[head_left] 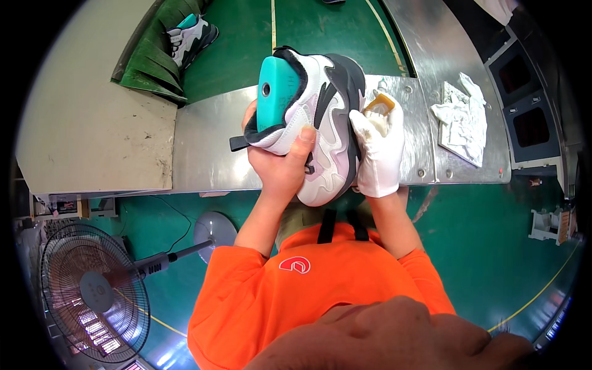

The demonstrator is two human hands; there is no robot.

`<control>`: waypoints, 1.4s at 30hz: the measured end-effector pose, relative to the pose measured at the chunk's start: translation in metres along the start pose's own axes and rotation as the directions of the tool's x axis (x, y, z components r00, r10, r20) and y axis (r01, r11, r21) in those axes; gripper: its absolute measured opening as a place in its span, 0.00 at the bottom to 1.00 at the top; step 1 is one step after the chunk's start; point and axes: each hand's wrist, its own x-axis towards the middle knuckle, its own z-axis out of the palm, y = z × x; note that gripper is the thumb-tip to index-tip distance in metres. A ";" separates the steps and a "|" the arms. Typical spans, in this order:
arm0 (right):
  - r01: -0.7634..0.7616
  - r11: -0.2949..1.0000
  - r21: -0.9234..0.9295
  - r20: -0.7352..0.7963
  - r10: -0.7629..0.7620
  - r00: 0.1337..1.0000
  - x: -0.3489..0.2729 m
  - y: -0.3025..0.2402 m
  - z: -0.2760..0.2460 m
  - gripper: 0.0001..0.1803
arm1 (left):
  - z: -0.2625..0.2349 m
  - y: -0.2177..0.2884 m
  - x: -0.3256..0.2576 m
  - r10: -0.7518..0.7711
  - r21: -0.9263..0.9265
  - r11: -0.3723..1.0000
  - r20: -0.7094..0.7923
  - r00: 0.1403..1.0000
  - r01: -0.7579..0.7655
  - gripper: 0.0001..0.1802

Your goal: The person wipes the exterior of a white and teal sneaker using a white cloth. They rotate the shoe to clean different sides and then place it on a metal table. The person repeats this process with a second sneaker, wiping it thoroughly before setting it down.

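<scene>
Head view: shoe tipped on its side above the worktop, both hands at it.
Grey, white and pale-pink shoe raised over the near part of the metal worktop, opening to the left, dark sole to the right; teal last seated inside. Left hand, bare: fingers grasping the shoe near its black pull tab, thumb on the side panel, others partly hidden behind. Right hand, white-gloved: fingers closed around a small amber-and-white piece, kind unclear; thumb appears to touch the sole edge. Second shoe, also with teal insert, lies on the green belt, upper left. Crumpled white cloth on the worktop, well right of the gloved hand.
</scene>
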 end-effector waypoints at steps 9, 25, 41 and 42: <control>0.016 0.999 0.033 0.011 -0.016 1.000 0.004 0.009 -0.007 0.24 | 0.000 -0.006 0.003 -0.042 -0.025 0.999 0.005 0.999 0.042 0.41; 0.165 0.916 -0.365 -0.015 -0.183 0.983 0.023 -0.011 -0.054 0.38 | -0.026 -0.040 0.084 -0.269 0.008 0.963 -0.079 0.960 0.270 0.28; 0.078 0.693 -0.717 -0.240 -0.350 0.905 0.022 -0.025 -0.169 0.34 | -0.164 -0.192 0.369 0.065 0.961 0.265 -0.100 0.993 0.079 0.46; 0.083 0.699 -0.710 -0.263 -0.373 0.890 0.017 -0.029 -0.169 0.34 | -0.097 -0.175 0.371 0.195 1.000 -0.012 -0.019 0.981 0.022 0.47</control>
